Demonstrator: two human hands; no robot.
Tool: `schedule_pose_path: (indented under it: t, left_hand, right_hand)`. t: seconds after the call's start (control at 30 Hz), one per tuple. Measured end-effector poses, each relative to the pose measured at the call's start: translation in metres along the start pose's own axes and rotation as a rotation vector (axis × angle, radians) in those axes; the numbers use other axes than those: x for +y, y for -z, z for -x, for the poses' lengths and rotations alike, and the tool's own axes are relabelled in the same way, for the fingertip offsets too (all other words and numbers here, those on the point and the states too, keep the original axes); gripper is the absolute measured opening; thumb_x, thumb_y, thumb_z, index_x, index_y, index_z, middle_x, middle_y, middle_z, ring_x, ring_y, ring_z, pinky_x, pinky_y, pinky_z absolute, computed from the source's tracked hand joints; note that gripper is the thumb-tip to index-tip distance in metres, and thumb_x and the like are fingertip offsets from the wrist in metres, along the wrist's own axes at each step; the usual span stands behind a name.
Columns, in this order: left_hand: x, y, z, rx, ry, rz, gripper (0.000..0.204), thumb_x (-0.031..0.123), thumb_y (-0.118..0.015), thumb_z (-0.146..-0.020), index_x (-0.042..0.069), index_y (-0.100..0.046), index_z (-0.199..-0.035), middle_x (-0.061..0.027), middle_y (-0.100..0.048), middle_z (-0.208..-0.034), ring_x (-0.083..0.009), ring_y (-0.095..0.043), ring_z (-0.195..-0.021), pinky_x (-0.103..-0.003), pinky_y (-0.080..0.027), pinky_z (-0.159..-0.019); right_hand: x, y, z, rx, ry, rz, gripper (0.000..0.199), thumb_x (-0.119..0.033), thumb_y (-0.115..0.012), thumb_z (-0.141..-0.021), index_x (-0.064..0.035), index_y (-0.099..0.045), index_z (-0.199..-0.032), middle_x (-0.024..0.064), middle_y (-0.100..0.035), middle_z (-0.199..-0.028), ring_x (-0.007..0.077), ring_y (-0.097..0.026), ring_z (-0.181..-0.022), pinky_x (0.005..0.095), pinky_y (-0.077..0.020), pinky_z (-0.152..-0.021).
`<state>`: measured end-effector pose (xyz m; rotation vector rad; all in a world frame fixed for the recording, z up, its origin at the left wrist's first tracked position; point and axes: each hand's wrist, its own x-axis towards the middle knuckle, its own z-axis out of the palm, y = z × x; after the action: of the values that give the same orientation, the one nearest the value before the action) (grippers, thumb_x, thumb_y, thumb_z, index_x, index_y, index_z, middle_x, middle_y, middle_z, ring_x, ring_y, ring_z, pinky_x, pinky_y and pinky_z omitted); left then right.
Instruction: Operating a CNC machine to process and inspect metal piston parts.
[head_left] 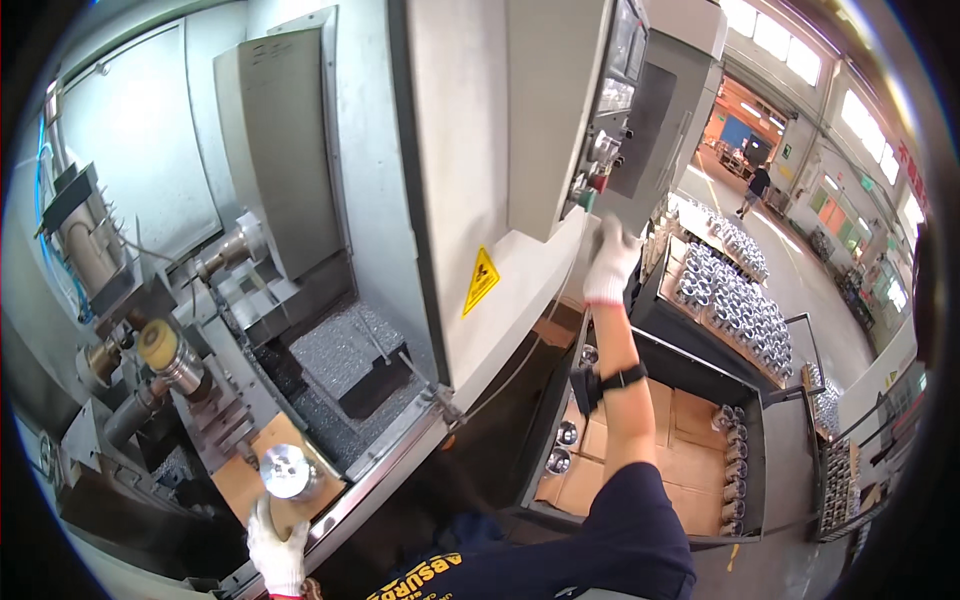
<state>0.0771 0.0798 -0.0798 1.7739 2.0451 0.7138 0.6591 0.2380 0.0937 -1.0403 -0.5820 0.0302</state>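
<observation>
Many shiny metal parts (pixel 735 310) in the cart tray (pixel 700 345) (cardboard-lined bin (pixel 690 440) nearly bare)

Below the right hand (pixel 610 262), a dark cart tray (pixel 752 470) lined with brown cardboard (pixel 690 450) carries shiny metal cylinders (pixel 732 455). Most stand along its far edge; two more sit nearer the forearm.

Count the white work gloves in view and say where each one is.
2. One on the left hand, low at the machine's open front, holding a round metal part. One on the right hand, raised by the control panel.
</observation>
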Motion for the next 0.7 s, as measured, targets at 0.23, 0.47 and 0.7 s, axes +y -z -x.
schedule_pose_path:
  t: [0.23,0.47,0.7]
  left_hand:
    - [0.081,-0.035,-0.064,-0.099,-0.024,-0.233,0.089,0.031,-0.082,-0.066,0.009,-0.045,-0.144,-0.0268,-0.047,-0.141,-0.0439,-0.054,-0.121,-0.047,-0.047,-0.101]
    - [0.054,-0.053,-0.09,-0.019,0.119,-0.218,0.087,0.035,-0.083,-0.06,0.012,-0.053,-0.138,-0.0241,-0.057,-0.125,-0.0418,-0.06,-0.113,-0.045,-0.05,-0.099]
    - [0.09,-0.014,-0.003,0.369,0.152,1.23,0.097,0.013,-0.088,-0.061,0.004,-0.039,-0.144,-0.0114,-0.055,-0.128,-0.0243,-0.055,-0.122,-0.039,-0.047,-0.103]
  right_hand:
    - [0.057,-0.033,-0.041,0.109,0.132,0.005,0.024,-0.024,-0.062,-0.097,-0.0012,-0.065,-0.092,-0.0037,-0.053,-0.071,0.0072,-0.045,-0.064,0.0258,-0.0356,-0.057]
    - [0.098,0.097,0.059,-0.343,-0.479,0.15,0.03,-0.022,-0.059,-0.098,-0.011,-0.051,-0.071,-0.006,-0.038,-0.058,0.0034,-0.03,-0.046,0.0231,-0.0209,-0.042]
    - [0.12,0.155,0.137,-0.697,-0.633,0.326,0.04,-0.024,-0.056,-0.098,-0.0157,-0.038,-0.063,-0.0032,-0.033,-0.046,0.007,-0.028,-0.035,0.0258,-0.0201,-0.036]
